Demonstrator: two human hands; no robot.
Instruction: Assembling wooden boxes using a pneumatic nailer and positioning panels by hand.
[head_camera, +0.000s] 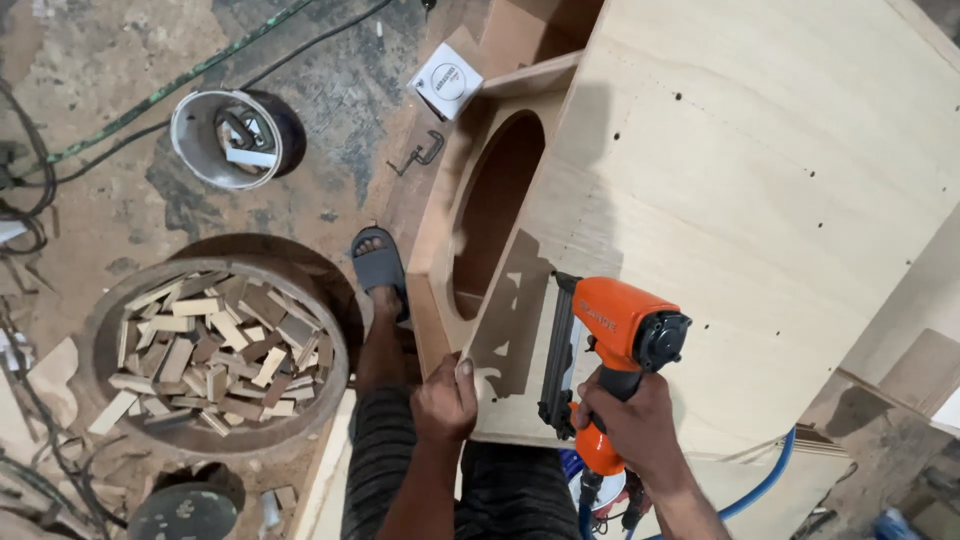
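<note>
A large plywood box (760, 190) stands before me, its left face cut with a round hole (497, 210). My left hand (445, 400) grips the box's near left corner edge. My right hand (630, 420) holds an orange and black nail gun (605, 340) by its handle, with the nose pressed against the top panel near the left edge. A blue air hose (765, 485) runs from the gun's base off to the right.
A round wooden tub (215, 350) full of small wood offcuts sits on the floor at left. Beyond it lie a metal ring container (235, 135), cables, a small clamp (422, 152) and a white square packet (447, 80). My sandalled foot (380, 270) stands beside the box.
</note>
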